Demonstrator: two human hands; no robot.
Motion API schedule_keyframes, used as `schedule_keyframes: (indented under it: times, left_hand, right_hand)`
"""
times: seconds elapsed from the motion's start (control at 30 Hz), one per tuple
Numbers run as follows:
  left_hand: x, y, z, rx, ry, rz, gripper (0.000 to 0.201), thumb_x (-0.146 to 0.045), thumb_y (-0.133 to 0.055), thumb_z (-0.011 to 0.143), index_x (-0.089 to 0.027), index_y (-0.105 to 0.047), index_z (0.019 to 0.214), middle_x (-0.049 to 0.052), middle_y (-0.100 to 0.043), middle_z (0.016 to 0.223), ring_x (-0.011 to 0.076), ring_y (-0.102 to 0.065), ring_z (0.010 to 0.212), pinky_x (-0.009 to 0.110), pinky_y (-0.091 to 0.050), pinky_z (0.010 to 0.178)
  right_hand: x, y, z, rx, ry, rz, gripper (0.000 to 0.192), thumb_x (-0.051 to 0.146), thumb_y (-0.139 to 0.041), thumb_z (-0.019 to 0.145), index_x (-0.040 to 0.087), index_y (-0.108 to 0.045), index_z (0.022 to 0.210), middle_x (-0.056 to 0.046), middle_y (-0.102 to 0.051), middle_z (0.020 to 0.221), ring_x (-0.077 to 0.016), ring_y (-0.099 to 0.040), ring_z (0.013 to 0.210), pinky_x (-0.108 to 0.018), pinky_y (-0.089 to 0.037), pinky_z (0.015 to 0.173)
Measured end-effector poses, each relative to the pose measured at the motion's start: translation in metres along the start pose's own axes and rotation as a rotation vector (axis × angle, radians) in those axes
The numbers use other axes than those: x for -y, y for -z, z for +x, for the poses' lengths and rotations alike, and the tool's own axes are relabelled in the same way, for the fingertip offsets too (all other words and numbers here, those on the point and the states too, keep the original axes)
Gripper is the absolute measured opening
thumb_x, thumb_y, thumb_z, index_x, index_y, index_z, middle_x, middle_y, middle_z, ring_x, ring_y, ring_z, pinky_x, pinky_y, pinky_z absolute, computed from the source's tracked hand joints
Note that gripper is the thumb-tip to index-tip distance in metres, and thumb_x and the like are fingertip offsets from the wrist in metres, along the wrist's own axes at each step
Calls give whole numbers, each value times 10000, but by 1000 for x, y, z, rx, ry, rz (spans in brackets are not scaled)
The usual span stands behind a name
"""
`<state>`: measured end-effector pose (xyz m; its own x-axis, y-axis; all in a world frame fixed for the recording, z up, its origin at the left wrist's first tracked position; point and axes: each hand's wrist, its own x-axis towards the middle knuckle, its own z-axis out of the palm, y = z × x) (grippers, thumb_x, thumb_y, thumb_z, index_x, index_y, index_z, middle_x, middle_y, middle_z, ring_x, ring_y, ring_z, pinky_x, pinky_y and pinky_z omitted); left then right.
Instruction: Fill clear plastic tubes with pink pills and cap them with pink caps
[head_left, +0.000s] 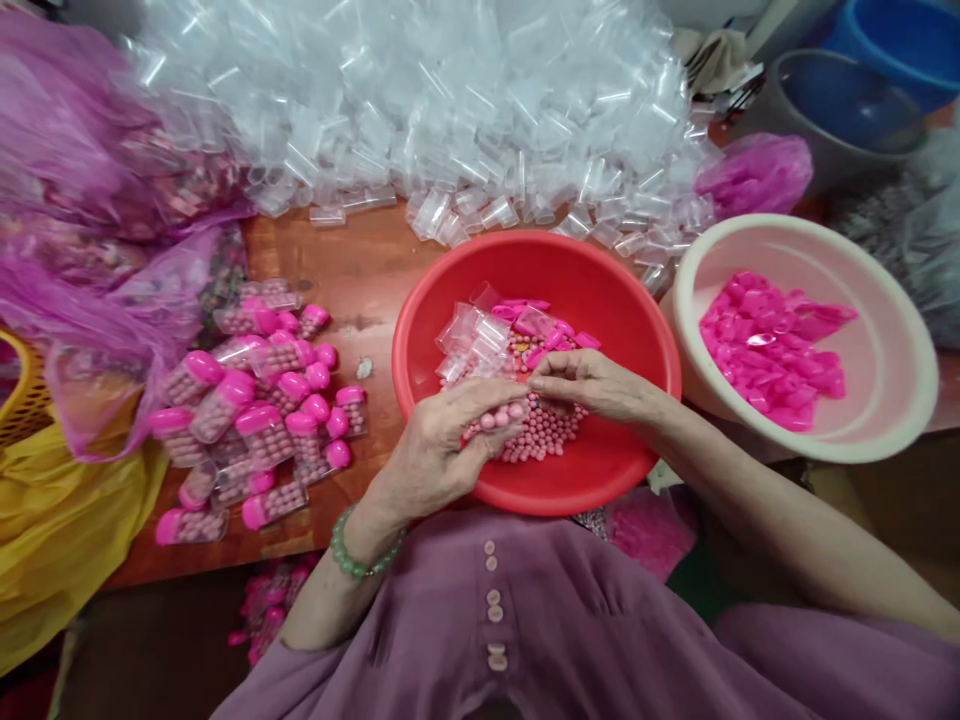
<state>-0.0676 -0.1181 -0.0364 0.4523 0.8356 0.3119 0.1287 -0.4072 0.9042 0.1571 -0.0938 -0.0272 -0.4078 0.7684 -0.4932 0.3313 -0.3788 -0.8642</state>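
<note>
Over the red basin, my left hand is closed round a small clear bottle of pink beads, mostly hidden by the fingers. My right hand is at the bottle's right end, its thumb and fingertips pinched together. Whatever is between those fingertips is too small or hidden to make out. Loose pink beads lie in the basin below both hands. Behind them in the basin are empty clear bottles and bright pink caps.
A white basin of pink caps stands at the right. Filled, capped bottles are piled on the wooden table at left, beside purple plastic bags. A large heap of clear bottles spans the back.
</note>
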Motion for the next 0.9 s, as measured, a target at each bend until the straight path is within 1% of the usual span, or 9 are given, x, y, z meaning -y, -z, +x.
schedule_keyframes:
  times: [0.1,0.23,0.37,0.5,0.6,0.7,0.73,0.8,0.9]
  left_hand:
    - [2,0,2,16,73,-31,223,-237,-618,910,-152,-671,1109,75,-729,999,155,-670,885,272,-535,817]
    - [4,1,3,25,198,-197,162,-246,-632,897,-152,-663,1025,41,-691,893,124,-623,794,229,-510,739]
    - [4,2,6,23,279,-362,162,-269,-650,880,-147,-645,987,44,-665,885,135,-620,831,244,-514,768]
    - [5,4,10,23,332,-544,207,-264,-651,870,-151,-628,1043,52,-671,915,149,-650,870,268,-548,804]
    - [6,7,9,-3,346,-623,262,-233,-654,862,-170,-608,1113,40,-679,920,142,-668,840,277,-568,805]
    - [5,14,6,-65,346,-579,283,-213,-676,846,-172,-625,1121,39,-687,924,139,-670,826,267,-565,796]
    - [6,16,6,-90,341,-549,274,-212,-683,840,-167,-637,1107,40,-690,922,138,-666,825,262,-560,793]
    - [7,19,6,-124,330,-495,237,-217,-699,827,-153,-660,1051,38,-690,892,135,-655,811,249,-550,778]
    - [13,20,7,-102,343,-467,199,-235,-707,818,-146,-676,993,28,-675,852,123,-629,775,231,-534,741]
  right_hand:
    - [2,-1,0,-8,50,-23,396,550,-664,797,162,-584,812,36,-531,647,-78,-446,571,-240,-340,534]
    - [11,-3,0,7,117,-50,350,507,-658,818,161,-609,836,13,-565,699,-95,-473,618,-254,-366,567]
    - [17,-5,2,-34,133,-79,329,492,-647,824,165,-614,839,12,-562,682,-104,-476,617,-259,-371,569]
    - [15,-4,7,-62,175,-166,290,461,-623,835,173,-637,864,-19,-621,750,-137,-540,679,-278,-407,615]
    - [11,2,12,-101,190,-378,230,401,-571,865,182,-641,880,-33,-648,776,-162,-569,706,-295,-425,644]
    - [7,8,18,-107,193,-759,141,267,-552,877,176,-647,929,-58,-661,869,-183,-588,788,-316,-435,728]
    - [6,8,21,-84,196,-886,142,216,-545,874,171,-652,957,-74,-656,924,-191,-590,832,-323,-433,763]
    - [5,5,26,-6,182,-1080,212,127,-527,857,163,-660,1018,-101,-621,1007,-197,-582,873,-322,-425,788]
    - [2,-6,33,149,135,-1231,353,89,-535,832,181,-648,1153,-122,-566,1067,-190,-558,829,-305,-410,732]
